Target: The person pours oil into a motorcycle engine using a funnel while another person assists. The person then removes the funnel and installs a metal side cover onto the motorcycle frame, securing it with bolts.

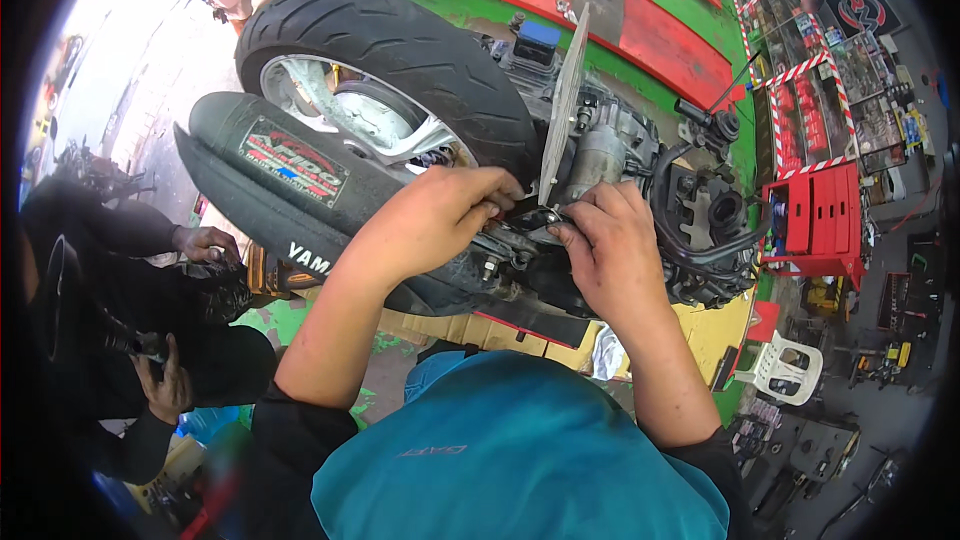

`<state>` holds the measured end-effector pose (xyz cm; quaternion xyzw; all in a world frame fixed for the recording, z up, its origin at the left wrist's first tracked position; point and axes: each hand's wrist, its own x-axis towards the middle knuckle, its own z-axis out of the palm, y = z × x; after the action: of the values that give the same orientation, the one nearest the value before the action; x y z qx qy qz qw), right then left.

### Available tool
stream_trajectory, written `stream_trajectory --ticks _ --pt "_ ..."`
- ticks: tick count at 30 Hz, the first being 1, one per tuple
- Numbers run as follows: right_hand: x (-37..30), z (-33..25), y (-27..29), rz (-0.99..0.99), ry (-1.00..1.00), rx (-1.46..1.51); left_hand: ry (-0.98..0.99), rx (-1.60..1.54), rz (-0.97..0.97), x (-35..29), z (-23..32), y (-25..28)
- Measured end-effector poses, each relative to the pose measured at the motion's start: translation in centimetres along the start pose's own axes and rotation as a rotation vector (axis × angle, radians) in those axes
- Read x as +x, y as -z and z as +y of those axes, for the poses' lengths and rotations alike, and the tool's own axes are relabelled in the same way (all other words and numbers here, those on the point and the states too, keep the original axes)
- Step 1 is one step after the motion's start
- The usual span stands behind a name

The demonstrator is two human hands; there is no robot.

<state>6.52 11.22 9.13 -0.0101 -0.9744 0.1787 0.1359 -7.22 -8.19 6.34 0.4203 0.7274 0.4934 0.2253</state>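
Shirt (pixel 520 450): teal, nearest.
Left hand (pixel 435 215): pinched shut on bracket (pixel 530 220).
Right hand (pixel 610 245): closed on bracket.
Risk: bracket could be dropped if slipped near engine (pixel 620 155).

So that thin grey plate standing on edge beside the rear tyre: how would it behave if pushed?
The grey plate looks thin and flat, so probably light and somewhat flexible. It stands edge-up beside the rear tyre, so a sideways push would likely bend or tip it, unless it is bolted on; that cannot be seen.
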Motion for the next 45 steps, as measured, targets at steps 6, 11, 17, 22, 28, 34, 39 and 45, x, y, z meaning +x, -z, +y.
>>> stream_trajectory --ticks 6,11,17,22,28,34,39,45 --pt "0.1 0.4 0.0 -0.034 -0.012 0.023 -0.010 0.233 -0.051 -0.6 -0.2 0.0" --pt "-0.1 0.4 -0.4 -0.054 -0.045 0.001 0.001 0.211 -0.048 -0.4 -0.5 -0.2" --pt "-0.2 0.8 -0.4 -0.082 -0.068 0.033 0.010 0.259 -0.087 0.0 -0.5 -0.2" --pt "0.1 0.8 -0.1 -0.099 -0.068 0.055 0.081 0.289 -0.053 0.4 0.5 -0.3" --pt "0.0 1.2 -0.2 -0.051 -0.072 0.080 0.120 0.340 -0.038 0.8 0.9 -0.4" --pt "0.1 1.2 0.0 -0.046 -0.074 0.104 0.171 0.424 -0.165 1.1 1.5 0.2" --pt "0.4 1.2 0.1 -0.025 -0.088 0.120 0.159 0.462 -0.197 1.1 1.7 0.3" --pt "0.5 1.3 0.0 -0.031 -0.100 0.117 0.136 0.463 -0.221 1.4 0.9 0.0"
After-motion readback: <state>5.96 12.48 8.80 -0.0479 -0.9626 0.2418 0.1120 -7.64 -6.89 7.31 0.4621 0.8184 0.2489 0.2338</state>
